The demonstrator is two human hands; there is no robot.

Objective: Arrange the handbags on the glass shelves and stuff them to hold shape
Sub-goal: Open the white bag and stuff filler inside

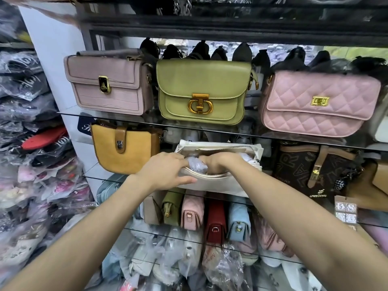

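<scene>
Handbag (218, 181) mouth gapes under my fingers (184, 162); both hands press crumpled paper (196, 164) inside, so I should pack corners evenly.

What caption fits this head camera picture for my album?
Both hands, left hand and right hand, push crumpled stuffing into an open white handbag.

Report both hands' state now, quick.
Left hand: grips the white bag at its open rim, fingers inside on the stuffing.
Right hand: curled inside the bag; grip cannot be told.
</scene>
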